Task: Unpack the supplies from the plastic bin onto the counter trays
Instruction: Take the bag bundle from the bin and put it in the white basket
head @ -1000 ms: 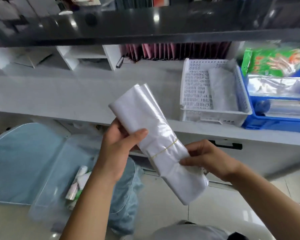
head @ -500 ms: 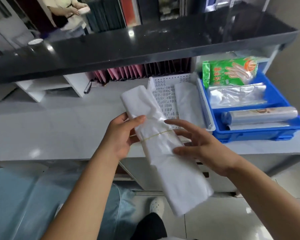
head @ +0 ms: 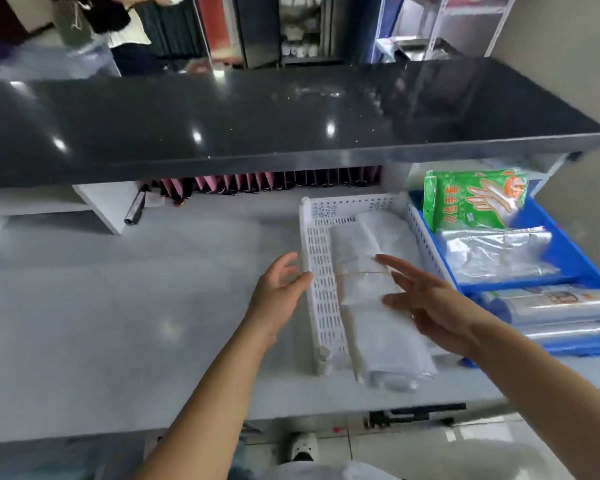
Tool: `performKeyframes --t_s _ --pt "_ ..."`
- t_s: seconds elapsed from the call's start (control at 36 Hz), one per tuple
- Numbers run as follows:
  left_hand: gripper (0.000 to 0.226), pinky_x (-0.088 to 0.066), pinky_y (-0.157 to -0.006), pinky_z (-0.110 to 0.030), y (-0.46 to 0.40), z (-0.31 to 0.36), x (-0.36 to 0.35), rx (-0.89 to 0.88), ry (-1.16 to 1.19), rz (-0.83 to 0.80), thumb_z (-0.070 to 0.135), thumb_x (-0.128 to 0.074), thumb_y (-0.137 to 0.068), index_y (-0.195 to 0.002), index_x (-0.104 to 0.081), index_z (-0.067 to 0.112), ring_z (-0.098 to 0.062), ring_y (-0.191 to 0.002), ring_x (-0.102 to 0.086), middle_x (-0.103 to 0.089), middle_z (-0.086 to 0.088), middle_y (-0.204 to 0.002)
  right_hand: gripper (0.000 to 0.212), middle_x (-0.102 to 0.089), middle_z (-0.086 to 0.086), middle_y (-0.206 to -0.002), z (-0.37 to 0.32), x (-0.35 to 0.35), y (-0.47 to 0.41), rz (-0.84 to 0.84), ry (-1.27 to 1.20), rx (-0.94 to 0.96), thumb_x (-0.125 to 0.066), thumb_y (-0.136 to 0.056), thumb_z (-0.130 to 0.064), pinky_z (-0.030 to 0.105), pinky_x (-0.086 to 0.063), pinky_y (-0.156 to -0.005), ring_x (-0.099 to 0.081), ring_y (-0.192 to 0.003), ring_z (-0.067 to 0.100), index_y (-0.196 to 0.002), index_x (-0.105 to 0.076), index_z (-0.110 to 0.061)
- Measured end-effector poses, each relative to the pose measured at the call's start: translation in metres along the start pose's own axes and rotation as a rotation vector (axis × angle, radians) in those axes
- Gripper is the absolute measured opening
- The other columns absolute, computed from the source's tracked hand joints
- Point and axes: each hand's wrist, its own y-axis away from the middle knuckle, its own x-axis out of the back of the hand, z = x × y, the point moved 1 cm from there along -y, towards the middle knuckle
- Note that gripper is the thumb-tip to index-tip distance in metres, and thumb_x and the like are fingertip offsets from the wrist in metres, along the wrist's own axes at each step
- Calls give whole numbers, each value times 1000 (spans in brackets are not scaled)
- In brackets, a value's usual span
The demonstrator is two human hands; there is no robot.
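A bundle of white plastic bags, bound by a rubber band, lies lengthwise in the white perforated tray on the counter, its near end sticking out over the tray's front. A second white bundle lies beside it further back. My left hand hovers open just left of the tray's left wall. My right hand is open with spread fingers, over the bundle's right side, holding nothing. The plastic bin is out of view.
A blue tray to the right holds a green glove packet, clear bags and rolls. A black upper counter overhangs the white counter. Pink folders and a white shelf stand behind. A person stands beyond.
Both hands carried the bundle forward, set it in the white tray and let go. The view rose from the floor to the counter.
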Motion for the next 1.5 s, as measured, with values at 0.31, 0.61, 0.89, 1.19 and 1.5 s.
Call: performKeyframes --t_s 0.31,0.61,0.89,1.19,1.5 --pt "51 -59 -72 -38 -32 -33 -13 143 149 -189 1 -51 -92 -132 -57 33 -14 -101 -70 -68 5 -123 78 -37 -2 -150 -18 -9 -92 43 327 -19 -65 -81 15 31 -56 -62 -65 -104 14 -130 -58 -46" --pt "54 -55 -65 -26 -31 -38 -12 135 146 -183 9 -55 -94 -125 -58 53 -7 -100 -70 -70 18 -116 88 -37 10 -150 27 0 -109 43 643 -83 -67 -75 19 31 -60 -62 -71 -68 15 -139 -52 -40" --pt "48 -55 -60 -24 -21 -27 -12 160 158 -126 4 -54 -97 -133 -58 36 -4 -88 -71 -71 -1 -117 78 -36 6 -152 3 0 -133 32 1576 182 -69 -82 -49 48 -36 -111 -34 -137 30 -149 -33 -32" --pt "38 -59 -75 -32 -6 -24 -28 181 131 95 8 -55 -99 -134 -61 22 -10 -96 -69 -70 -4 -119 66 27 1 -161 66 -35 -162 132 1559 280 0 -96 -51 47 9 -121 31 -145 24 -153 20 -24" --pt "33 -48 -106 -41 4 -33 -45 187 85 331 15 -61 -96 -128 -67 21 -11 -115 -65 -70 5 -124 72 25 1 -162 75 -36 -133 -30 1546 297 -3 -96 -54 53 13 -119 31 -145 21 -154 18 -15"
